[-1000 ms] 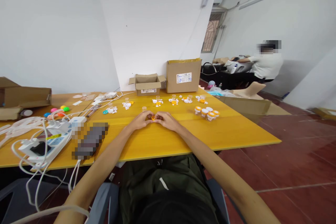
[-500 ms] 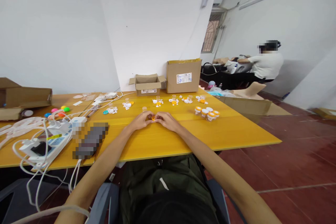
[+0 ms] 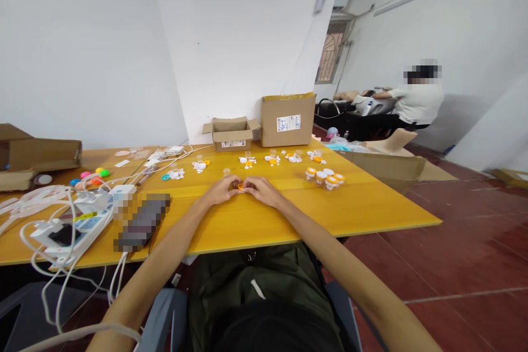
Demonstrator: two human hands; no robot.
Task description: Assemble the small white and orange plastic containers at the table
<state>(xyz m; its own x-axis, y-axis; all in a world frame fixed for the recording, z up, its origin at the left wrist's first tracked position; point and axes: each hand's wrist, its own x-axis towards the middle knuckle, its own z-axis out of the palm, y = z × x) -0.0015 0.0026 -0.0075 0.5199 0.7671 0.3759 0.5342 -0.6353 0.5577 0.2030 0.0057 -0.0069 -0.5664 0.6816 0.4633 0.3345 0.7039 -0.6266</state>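
My left hand (image 3: 221, 189) and my right hand (image 3: 261, 190) rest together on the yellow table (image 3: 256, 220), fingertips meeting around a small orange cap (image 3: 240, 185). Both hands pinch that cap between them. Just beyond the hands stands a small clear vial (image 3: 226, 171). To the right, a cluster of small vials with orange and white caps (image 3: 325, 177) stands upright. Farther back lie several little heaps of white and orange parts (image 3: 272, 159).
Two cardboard boxes (image 3: 287, 118) stand at the table's far edge, another (image 3: 39, 155) at the far left. A white power strip with tangled cables (image 3: 70, 225) and a blurred dark object (image 3: 142, 221) lie left. A person in white (image 3: 416, 102) sits across the room.
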